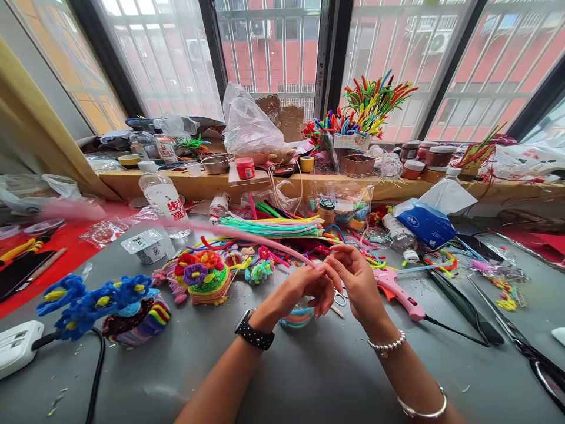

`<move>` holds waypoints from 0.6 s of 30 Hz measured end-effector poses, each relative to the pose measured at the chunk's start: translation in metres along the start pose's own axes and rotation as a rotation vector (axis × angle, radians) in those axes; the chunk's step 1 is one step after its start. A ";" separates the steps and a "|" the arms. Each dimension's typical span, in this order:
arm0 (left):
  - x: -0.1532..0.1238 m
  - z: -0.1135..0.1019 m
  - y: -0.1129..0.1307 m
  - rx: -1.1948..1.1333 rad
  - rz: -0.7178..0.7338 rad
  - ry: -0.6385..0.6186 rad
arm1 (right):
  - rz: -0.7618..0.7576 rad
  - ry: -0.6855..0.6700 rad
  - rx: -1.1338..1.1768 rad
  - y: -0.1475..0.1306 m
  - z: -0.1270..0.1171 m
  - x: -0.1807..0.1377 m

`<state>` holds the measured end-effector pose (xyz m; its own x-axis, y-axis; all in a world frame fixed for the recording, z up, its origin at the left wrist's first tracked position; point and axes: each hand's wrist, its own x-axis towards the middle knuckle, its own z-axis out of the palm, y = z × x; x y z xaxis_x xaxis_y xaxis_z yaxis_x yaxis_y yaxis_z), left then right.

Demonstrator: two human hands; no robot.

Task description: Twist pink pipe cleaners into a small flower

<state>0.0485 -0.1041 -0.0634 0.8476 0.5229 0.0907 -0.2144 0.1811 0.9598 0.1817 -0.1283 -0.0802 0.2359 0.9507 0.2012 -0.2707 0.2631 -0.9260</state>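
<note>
A long pink pipe cleaner (265,241) runs from my fingertips far out to the left, its far part smeared by motion. My left hand (306,288), closed in a pinch, grips it near its right end. Fingers of my right hand (356,285) are pinched at that same end, touching the left fingertips. Below the hands stands a round container with coloured bands (296,319), partly hidden by my left hand. Small scissors (341,298) lie behind the hands. A pink glue gun (404,297) rests just right of my right hand.
A bundle of pipe cleaners (273,227) lies behind the hands. To the left are blue flowers (101,300) in a striped pot (152,321), a crafted flower cake (207,282) and a bottle (163,197). Tissues (424,222) and large scissors (521,341) are at right.
</note>
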 end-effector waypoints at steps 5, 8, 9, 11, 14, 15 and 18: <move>0.000 0.002 0.002 -0.019 0.048 0.063 | 0.110 -0.090 0.173 -0.002 0.002 -0.001; -0.001 0.002 0.003 -0.056 0.122 0.114 | 0.226 -0.240 0.233 -0.002 0.002 -0.002; -0.001 0.001 0.003 -0.066 0.133 0.122 | 0.246 -0.284 0.245 -0.002 0.002 -0.002; -0.002 0.000 0.003 -0.077 0.128 0.119 | 0.257 -0.309 0.269 -0.001 0.002 -0.002; -0.001 -0.001 0.002 -0.083 0.083 0.090 | 0.243 -0.205 0.267 0.000 0.001 -0.001; -0.001 -0.001 0.001 -0.089 0.066 0.077 | 0.235 -0.168 0.249 0.001 0.001 0.000; 0.001 0.000 -0.003 -0.127 0.025 0.038 | 0.197 -0.102 0.172 0.002 0.000 0.000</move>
<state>0.0503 -0.1038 -0.0663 0.8230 0.5589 0.1017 -0.2971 0.2708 0.9156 0.1813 -0.1277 -0.0815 0.0702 0.9956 0.0618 -0.4588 0.0872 -0.8842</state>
